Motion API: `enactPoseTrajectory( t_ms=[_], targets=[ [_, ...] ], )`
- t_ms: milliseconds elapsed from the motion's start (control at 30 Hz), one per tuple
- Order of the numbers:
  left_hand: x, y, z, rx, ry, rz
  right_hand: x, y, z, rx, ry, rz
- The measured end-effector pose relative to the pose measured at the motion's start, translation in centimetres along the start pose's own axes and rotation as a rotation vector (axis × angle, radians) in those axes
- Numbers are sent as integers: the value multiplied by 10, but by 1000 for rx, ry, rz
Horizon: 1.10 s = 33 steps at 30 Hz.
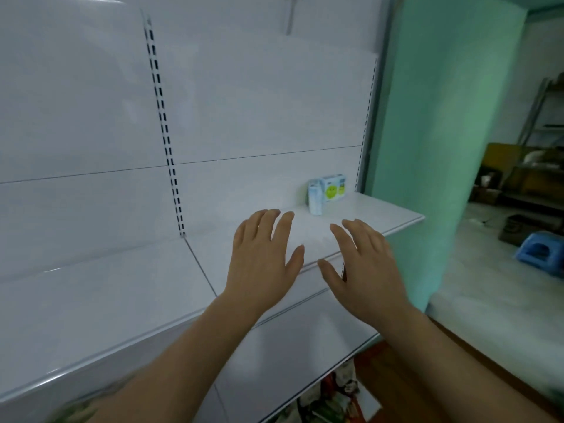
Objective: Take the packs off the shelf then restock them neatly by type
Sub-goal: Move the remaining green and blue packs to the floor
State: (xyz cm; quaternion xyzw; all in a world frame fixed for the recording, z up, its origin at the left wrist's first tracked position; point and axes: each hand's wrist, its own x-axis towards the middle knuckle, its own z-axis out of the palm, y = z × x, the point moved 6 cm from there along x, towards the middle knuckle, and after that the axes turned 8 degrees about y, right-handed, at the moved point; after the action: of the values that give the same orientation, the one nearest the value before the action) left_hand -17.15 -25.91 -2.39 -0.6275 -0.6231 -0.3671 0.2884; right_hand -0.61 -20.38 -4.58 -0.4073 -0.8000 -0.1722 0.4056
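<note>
Left hand [265, 254] and right hand [361, 264] hover spread and empty over the white shelf [396, 218]. Two pale-blue packs [328, 192] stand upright at one o'clock; a careless reach could topple them.

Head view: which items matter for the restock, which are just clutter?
Job:
- two light-blue packs standing at the back of the white shelf
- left hand and right hand, both open, holding nothing

Clutter:
- blue plastic stool
- metal rack
- green wall

Both hands — left hand [262, 254], right hand [363, 267] — and forearms are bare: no sleeves, rings or watch.
</note>
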Motion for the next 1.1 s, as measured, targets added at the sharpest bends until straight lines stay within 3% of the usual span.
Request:
enactPoseTrajectory(
  t_ms=[233, 433, 633, 767, 1100],
  targets=[
    [74, 10, 89, -38, 16, 34, 52, 74, 49, -109, -73, 73],
    [139, -4, 156, -17, 23, 37, 107, 125, 87, -118, -8, 72],
    [167, -15, 224, 56, -73, -16, 142, 171, 142, -131, -91, 60],
    [186, -22, 266, 91, -93, -97, 169, 200, 187, -75, -82, -1],
    [213, -46, 351, 83, -379, -455, 249, 263, 302, 77, -203, -262]
  ],
)
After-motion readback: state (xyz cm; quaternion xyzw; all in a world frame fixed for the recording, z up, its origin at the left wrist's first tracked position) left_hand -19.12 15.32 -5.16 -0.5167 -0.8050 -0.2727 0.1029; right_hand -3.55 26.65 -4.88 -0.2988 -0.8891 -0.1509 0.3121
